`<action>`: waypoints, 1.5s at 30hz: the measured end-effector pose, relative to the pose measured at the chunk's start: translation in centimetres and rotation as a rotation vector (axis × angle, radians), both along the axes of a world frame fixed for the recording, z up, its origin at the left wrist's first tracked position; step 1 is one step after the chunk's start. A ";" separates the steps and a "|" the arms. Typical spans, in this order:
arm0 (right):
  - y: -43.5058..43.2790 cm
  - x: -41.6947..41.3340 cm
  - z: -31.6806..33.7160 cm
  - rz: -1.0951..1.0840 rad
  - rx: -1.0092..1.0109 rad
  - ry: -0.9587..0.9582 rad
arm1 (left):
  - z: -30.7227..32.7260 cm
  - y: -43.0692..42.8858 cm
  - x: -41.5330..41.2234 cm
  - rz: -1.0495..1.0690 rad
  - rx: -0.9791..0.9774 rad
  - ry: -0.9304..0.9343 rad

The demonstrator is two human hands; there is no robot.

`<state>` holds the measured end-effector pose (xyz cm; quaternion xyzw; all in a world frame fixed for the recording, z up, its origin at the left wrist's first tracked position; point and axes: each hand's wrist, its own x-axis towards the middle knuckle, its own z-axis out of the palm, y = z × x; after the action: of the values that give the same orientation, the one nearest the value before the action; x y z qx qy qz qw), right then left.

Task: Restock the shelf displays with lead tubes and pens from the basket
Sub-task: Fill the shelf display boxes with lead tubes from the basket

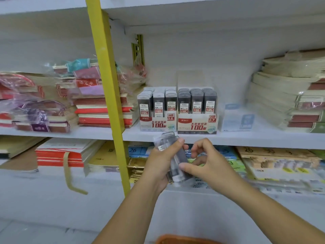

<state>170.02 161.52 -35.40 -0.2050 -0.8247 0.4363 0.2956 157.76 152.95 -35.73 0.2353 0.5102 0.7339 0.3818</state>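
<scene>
1. The left hand (pixel 158 164) grips a bundle of lead tubes (pixel 166 143), held in front of the shelf (pixel 246 138) edge.
2. The right hand (pixel 208 162) pinches the bundle's lower end, thumb in front, fingers curled.
3. The 0.5 display box (pixel 154 121) and 0.7 display box (pixel 197 125) stand touching on the shelf, both stocked.
4. The orange basket (pixel 184 240) sits below the arms.

We are seeing open air above the display boxes (pixel 197 126), up to the upper shelf (pixel 193 13), a clear flap (pixel 190 79) rising behind. At nine o'clock of them, the yellow upright (pixel 107 85) and a notebook stack (pixel 102 110) are walling off that side. At three o'clock a pale box (pixel 237 118) is sitting close, paper stacks (pixel 281 103) crowding beyond. At six o'clock a narrow shelf strip (pixel 246 136) is lying bare.
</scene>
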 end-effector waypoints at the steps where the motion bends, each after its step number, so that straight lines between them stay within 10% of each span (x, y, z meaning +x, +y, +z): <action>1: -0.3 0.0 -0.5 0.016 -0.008 0.018 | -0.1 0.0 0.4 0.012 -0.011 0.003; 28: 3.9 2.4 -0.1 0.017 0.007 0.224 | -1.5 -1.0 -0.8 -0.123 -0.031 0.052; 45: 3.3 1.8 0.4 0.025 -0.444 0.370 | -2.4 -0.6 -1.0 0.036 -0.122 0.079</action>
<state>171.78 164.87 -34.99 -0.1713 -0.6436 0.6399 0.3834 156.75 152.31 -38.12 0.2314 0.5727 0.6984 0.3615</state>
